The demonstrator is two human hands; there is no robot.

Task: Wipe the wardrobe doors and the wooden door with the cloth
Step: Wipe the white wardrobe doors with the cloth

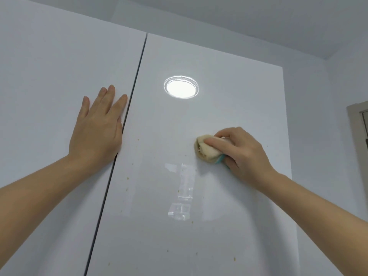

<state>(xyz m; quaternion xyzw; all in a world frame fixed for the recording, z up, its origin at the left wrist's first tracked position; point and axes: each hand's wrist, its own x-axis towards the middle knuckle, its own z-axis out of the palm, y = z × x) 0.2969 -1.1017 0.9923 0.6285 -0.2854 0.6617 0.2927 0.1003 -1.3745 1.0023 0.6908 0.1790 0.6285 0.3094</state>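
Observation:
Two glossy white wardrobe doors fill the view, split by a dark vertical gap. My left hand (97, 128) lies flat with fingers spread on the left wardrobe door (49, 80), right beside the gap. My right hand (241, 152) presses a bunched cream cloth (205, 150) with a teal edge against the right wardrobe door (219, 226). Small brownish specks dot the right door, below and to the left of the cloth. The wooden door is only a sliver at the far right edge (358, 124).
A round ceiling lamp is mirrored in the right door (181, 87), and a window is reflected lower down (182, 192). A white wall (318, 116) runs to the right of the wardrobe, and the ceiling is above.

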